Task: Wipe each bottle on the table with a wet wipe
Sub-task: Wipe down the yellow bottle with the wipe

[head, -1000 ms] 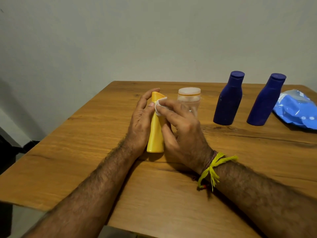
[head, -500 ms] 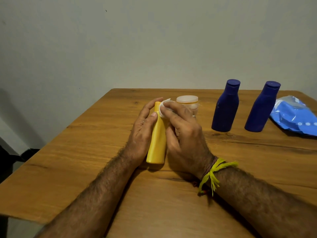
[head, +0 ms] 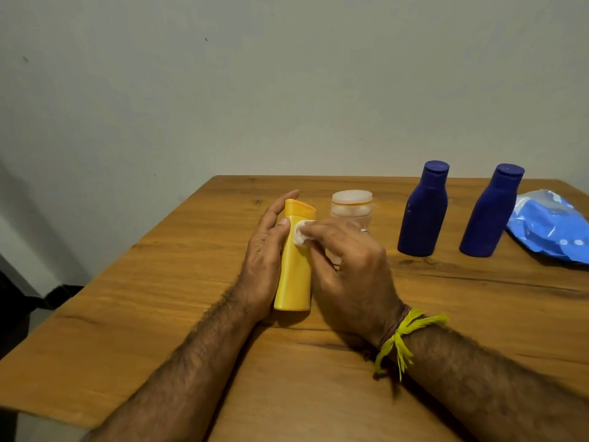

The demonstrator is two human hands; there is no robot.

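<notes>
A wooden table (head: 159, 282) carried everything, its far edge against a plain wall (head: 287, 90). At the far right edge lay a blue wipe packet (head: 551, 228), crumpled and partly out of view. Just beside it, toward the far edge, stood two dark blue bottles (head: 422, 212) (head: 489, 215), upright with caps on and a little apart from each other. Nearer the middle of the table stood the yellow bottle (head: 294, 263) upright on its base — the left hand (head: 264, 253) wrapped its left side, fingers behind it and thumb laid across the front. The right hand (head: 350, 266), a yellow thread (head: 404, 336) tied at its wrist, pinched a small wadded white wet wipe (head: 301, 234) in its fingertips and pressed it to the bottle's upper front, just below the cap. Behind that hand, toward the far edge, sat a small clear jar (head: 352, 207) with a pale lid — its lower part hidden by the fingers
</notes>
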